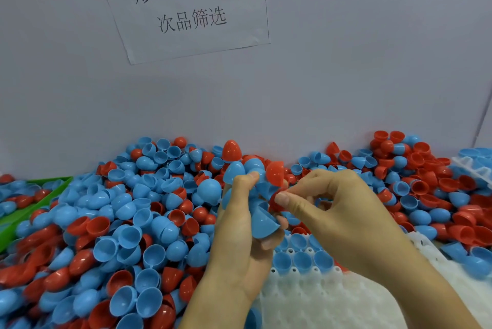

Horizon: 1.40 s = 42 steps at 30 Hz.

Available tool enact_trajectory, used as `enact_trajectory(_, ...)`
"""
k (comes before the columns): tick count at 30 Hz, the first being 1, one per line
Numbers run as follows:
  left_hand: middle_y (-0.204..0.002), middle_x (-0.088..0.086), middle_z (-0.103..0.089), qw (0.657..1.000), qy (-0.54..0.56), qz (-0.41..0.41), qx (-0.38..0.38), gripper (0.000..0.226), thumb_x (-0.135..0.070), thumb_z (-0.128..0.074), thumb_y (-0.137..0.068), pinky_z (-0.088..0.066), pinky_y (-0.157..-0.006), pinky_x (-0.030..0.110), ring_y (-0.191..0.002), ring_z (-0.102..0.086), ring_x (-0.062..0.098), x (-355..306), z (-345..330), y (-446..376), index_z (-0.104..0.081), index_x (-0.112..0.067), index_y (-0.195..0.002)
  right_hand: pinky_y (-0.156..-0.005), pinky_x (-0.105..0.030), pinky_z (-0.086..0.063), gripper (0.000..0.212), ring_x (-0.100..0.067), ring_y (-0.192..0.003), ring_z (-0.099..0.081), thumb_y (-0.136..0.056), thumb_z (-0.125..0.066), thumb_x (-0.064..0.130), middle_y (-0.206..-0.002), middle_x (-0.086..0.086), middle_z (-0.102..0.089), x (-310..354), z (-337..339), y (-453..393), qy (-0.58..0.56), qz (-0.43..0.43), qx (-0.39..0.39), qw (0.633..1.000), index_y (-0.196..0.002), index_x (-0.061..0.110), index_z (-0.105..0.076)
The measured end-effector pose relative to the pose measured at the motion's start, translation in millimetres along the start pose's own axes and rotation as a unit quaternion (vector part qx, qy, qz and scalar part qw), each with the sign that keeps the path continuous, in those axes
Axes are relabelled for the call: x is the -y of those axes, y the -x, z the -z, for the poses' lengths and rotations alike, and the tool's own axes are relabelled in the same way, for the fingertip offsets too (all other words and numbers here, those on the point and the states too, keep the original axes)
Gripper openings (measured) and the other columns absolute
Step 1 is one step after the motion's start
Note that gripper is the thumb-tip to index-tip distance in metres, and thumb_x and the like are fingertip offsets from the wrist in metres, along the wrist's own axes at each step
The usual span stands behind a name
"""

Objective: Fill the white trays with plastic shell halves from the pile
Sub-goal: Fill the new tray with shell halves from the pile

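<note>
A big pile of blue and red shell halves (119,222) covers the table up to the wall. My left hand (239,243) grips a bunch of blue shell halves (262,225) and a red one (275,173), held above the white tray (319,299). My right hand (327,211) pinches a small red shell half (274,202) at the bunch, thumb and forefinger closed on it. Several blue halves (302,259) sit open side up in the tray's far cups; the near cups show bare white.
A green bin (34,203) with shells lies at the far left. A second white tray (471,166) holding blue halves stands at the far right. A grey wall with a paper sign (186,3) closes the back. More shells lie right of the tray.
</note>
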<state>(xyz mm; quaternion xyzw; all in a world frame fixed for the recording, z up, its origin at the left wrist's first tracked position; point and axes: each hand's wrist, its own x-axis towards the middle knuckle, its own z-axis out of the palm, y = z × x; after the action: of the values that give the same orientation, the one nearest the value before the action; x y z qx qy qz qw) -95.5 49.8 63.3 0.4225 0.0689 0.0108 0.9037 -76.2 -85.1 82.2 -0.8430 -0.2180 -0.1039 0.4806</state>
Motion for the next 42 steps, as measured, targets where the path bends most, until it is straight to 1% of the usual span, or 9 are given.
enact_trajectory(3, -0.073, 0.011, -0.063, 1.000, 0.010, 0.005, 0.000, 0.041, -0.036, -0.069, -0.073, -0.033, -0.030, 0.016, -0.044, -0.051, 0.010, 0.2, 1.3, -0.1, -0.064, -0.004, -0.098, -0.074, -0.015, -0.046, 0.018, 0.002, -0.090, -0.060, -0.092, -0.062, 0.036, -0.086, 0.021, -0.065, 2.1, 1.3, 2.0, 0.040, 0.021, 0.047, 0.998, -0.079, 0.038, -0.075)
enact_trajectory(6, -0.071, 0.010, -0.062, 1.000, 0.011, 0.003, -0.001, 0.045, -0.035, -0.067, -0.075, -0.032, -0.030, 0.015, -0.043, -0.050, 0.010, -1.7, 2.4, -0.6, -0.061, -0.005, -0.108, -0.081, -0.012, -0.051, 0.016, 0.009, -0.090, -0.062, -0.092, -0.064, 0.025, -0.087, 0.026, -0.070, 2.8, 3.0, 2.8, 0.043, 0.028, 0.053, 0.997, -0.091, 0.036, -0.076)
enact_trajectory(10, -0.071, 0.011, -0.060, 1.000, 0.012, 0.006, -0.002, 0.050, -0.037, -0.069, -0.072, -0.032, -0.030, 0.015, -0.042, -0.049, 0.009, -2.9, 3.2, -0.8, -0.060, -0.006, -0.110, -0.073, -0.008, -0.052, 0.020, 0.007, -0.080, -0.067, -0.090, -0.068, 0.014, -0.080, 0.026, -0.072, 1.2, 4.8, 2.2, 0.026, 0.028, 0.031, 0.999, -0.088, 0.032, -0.076)
enact_trajectory(15, -0.070, 0.011, -0.059, 1.000, 0.020, 0.003, 0.004, 0.050, -0.037, -0.070, -0.070, -0.031, -0.031, 0.015, -0.043, -0.049, 0.010, -2.6, 3.5, -0.6, -0.059, -0.007, -0.108, -0.068, -0.002, -0.048, 0.041, 0.009, -0.075, -0.068, -0.087, -0.069, 0.004, -0.076, 0.030, -0.070, 2.1, 5.9, 2.8, -0.010, 0.030, 0.038, 0.999, -0.074, 0.044, -0.070)
enact_trajectory(21, -0.070, 0.008, -0.057, 0.999, 0.031, 0.010, 0.004, 0.050, -0.036, -0.073, -0.064, -0.032, -0.030, 0.015, -0.043, -0.048, 0.010, -4.0, 3.2, -0.2, -0.060, -0.008, -0.104, -0.065, -0.014, -0.055, 0.032, -0.004, -0.064, -0.070, -0.075, -0.081, 0.006, -0.067, 0.012, -0.073, 0.9, 1.1, 1.4, -0.052, 0.004, -0.018, 0.998, -0.076, 0.034, -0.065)
enact_trajectory(27, -0.080, 0.013, -0.061, 0.999, 0.021, 0.018, 0.023, 0.039, -0.034, -0.067, -0.079, -0.032, -0.030, 0.015, -0.045, -0.050, 0.010, -2.1, 2.6, 0.0, -0.061, -0.005, -0.106, -0.065, -0.015, -0.051, 0.025, -0.008, -0.068, -0.064, -0.075, -0.085, 0.018, -0.065, 0.012, -0.066, -1.2, -4.4, -1.0, 0.020, 0.057, -0.052, 0.997, -0.082, 0.037, -0.070)
enact_trajectory(33, -0.069, 0.008, -0.062, 0.999, 0.008, 0.027, 0.029, 0.030, -0.035, -0.065, -0.085, -0.032, -0.029, 0.016, -0.045, -0.050, 0.009, -2.7, 0.0, 2.1, -0.070, -0.009, -0.070, -0.057, -0.010, -0.043, 0.037, -0.011, -0.067, -0.060, -0.074, -0.084, 0.009, -0.070, 0.007, -0.060, -2.9, -4.2, -1.0, 0.038, 0.116, -0.069, 0.990, -0.081, 0.036, -0.060)
enact_trajectory(36, -0.067, 0.008, -0.059, 0.999, 0.007, 0.030, 0.027, 0.028, -0.035, -0.067, -0.080, -0.032, -0.029, 0.016, -0.046, -0.048, 0.009, -3.3, -1.8, 3.0, -0.067, -0.008, -0.074, -0.057, -0.007, -0.038, 0.039, -0.014, -0.071, -0.056, -0.073, -0.082, 0.002, -0.075, 0.010, -0.057, -2.7, -5.0, -1.4, 0.068, 0.156, -0.070, 0.983, -0.080, 0.037, -0.065)
enact_trajectory(42, -0.066, 0.006, -0.055, 0.999, 0.006, 0.033, 0.018, 0.026, -0.034, -0.068, -0.081, -0.033, -0.030, 0.017, -0.049, -0.049, 0.010, -2.6, -2.1, 2.8, -0.061, -0.010, -0.075, -0.064, -0.006, -0.039, 0.040, -0.001, -0.080, -0.054, -0.074, -0.084, 0.002, -0.084, 0.023, -0.051, -7.2, -5.6, -1.5, 0.100, 0.203, -0.043, 0.973, -0.089, 0.039, -0.077)
